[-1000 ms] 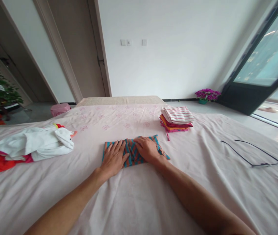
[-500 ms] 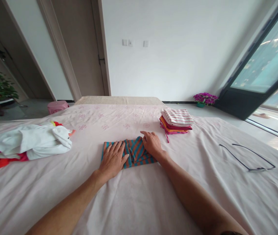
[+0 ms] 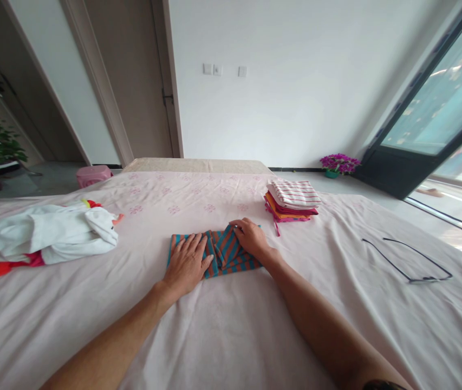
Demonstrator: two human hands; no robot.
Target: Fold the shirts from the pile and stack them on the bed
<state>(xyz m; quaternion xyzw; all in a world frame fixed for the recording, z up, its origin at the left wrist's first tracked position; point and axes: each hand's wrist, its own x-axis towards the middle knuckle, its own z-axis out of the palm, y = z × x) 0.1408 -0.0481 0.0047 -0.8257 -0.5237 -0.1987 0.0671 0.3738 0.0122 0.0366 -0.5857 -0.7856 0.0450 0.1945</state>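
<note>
A blue-and-brown striped garment [image 3: 225,252], folded into a flat rectangle, lies on the bedsheet before me. My left hand [image 3: 188,260] rests flat on its left part, fingers apart. On the right part, my right hand [image 3: 251,236] has its fingers bent around a loose flap near the far edge, in what looks like a pinch. The fingertips are partly hidden. Creased diagonal cloth shows between the two hands.
Folded clothes [image 3: 293,200] form a stack at the right, striped white on top. Eyeglasses [image 3: 421,273] lie right of it on the pale bedsheet [image 3: 222,336]. A heap of white and red clothing [image 3: 60,233] sits at the left. A pink stool [image 3: 93,176] stands beyond the bed.
My right hand's fingers have lowered and curled onto the striped garment's flap, shifting slightly left. My left hand stays in place on the cloth.
</note>
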